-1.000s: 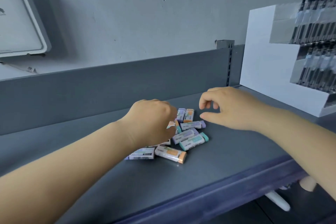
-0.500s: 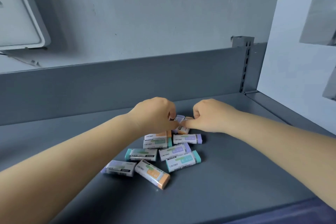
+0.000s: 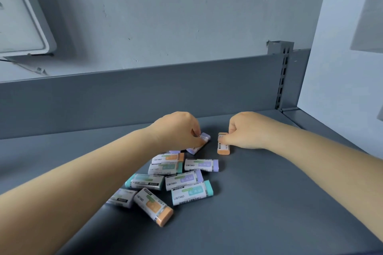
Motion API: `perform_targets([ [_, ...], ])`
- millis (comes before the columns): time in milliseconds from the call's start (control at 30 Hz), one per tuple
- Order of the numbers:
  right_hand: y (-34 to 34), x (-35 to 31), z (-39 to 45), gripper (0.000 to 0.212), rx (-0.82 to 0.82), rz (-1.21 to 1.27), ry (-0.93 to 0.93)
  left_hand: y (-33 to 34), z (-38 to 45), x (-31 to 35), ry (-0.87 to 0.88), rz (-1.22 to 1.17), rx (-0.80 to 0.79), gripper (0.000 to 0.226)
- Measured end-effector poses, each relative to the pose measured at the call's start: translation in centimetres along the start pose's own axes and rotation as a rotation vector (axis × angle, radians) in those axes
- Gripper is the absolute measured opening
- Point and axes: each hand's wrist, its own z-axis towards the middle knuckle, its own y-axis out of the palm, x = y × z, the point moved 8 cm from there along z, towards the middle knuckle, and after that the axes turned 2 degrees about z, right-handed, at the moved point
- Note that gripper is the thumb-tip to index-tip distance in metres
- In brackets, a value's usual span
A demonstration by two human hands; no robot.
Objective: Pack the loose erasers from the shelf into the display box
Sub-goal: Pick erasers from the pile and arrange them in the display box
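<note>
A dark grey metal shelf (image 3: 269, 203) is seen from above, backed by a low grey panel (image 3: 124, 97) and a slotted upright post (image 3: 282, 76); behind it rises a scuffed pale grey wall (image 3: 165, 16). A white framed board (image 3: 22, 16) is mounted at the upper left, and a white cardboard stand (image 3: 339, 58) is set at the shelf's right end, with only its blank side shown. A loose heap of sleeved erasers (image 3: 182, 180) is spread across the middle of the shelf, with teal, purple and orange ends exposed. At the far edge of the heap, a purple eraser (image 3: 204, 138) is pinched by the curled fingers and thumb of the left hand (image 3: 178, 130), one end tilted up off the surface. Just beside it, apart from the heap, an orange eraser (image 3: 223, 148) lying flat on the shelf is pinched at its far end between the thumb and bent fingers of the right hand (image 3: 244, 132). Both bare forearms are stretched in from the near corners.
</note>
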Motion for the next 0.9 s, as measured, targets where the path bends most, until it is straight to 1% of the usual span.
perform_targets([
  [100, -0.3, -0.5, -0.6, 0.049, 0.071, -0.073, -0.003, 0.3, 0.1, 0.4, -0.011, 0.021, 0.004, 0.043],
  [167, -0.6, -0.8, -0.9, 0.046, 0.109, -0.108, -0.009, 0.1, 0.1, 0.7, -0.005, 0.015, 0.043, 0.041],
  [267, -0.8, -0.7, -1.1, 0.036, 0.118, -0.101, -0.009, -0.2, 0.0, 1.0, 0.015, -0.039, 0.078, 0.026],
  [333, -0.9, -0.5, -1.1, 0.034, 0.12, -0.059, 0.001, -0.5, -0.1, 1.1, 0.033, -0.077, 0.097, 0.017],
  [433, -1.0, -0.3, -1.1, 0.025, 0.096, 0.032, -0.004, -1.2, -0.2, 1.2, 0.076, -0.152, 0.127, 0.014],
  [533, -1.8, -0.7, -1.7, 0.024, 0.087, 0.161, -0.05, -2.6, -0.7, 0.8, 0.116, -0.255, 0.178, 0.013],
  [633, -3.8, -1.7, -2.9, 0.015, 0.141, 0.333, -0.099, -4.5, -1.8, 0.0, 0.137, -0.311, 0.222, 0.011],
  [733, -4.9, -3.5, -3.9, 0.013, 0.174, 0.52, -0.135, -6.2, -3.2, -1.3, 0.135, -0.354, 0.265, 0.009],
  [833, -5.0, -5.7, -4.8, 0.007, 0.201, 0.623, -0.18, -7.5, -4.8, -2.6, 0.121, -0.405, 0.303, 0.009],
  [900, -4.8, -7.1, -5.3, 0.007, 0.226, 0.683, -0.195, -8.1, -5.9, -3.5, 0.107, -0.459, 0.315, 0.011],
])
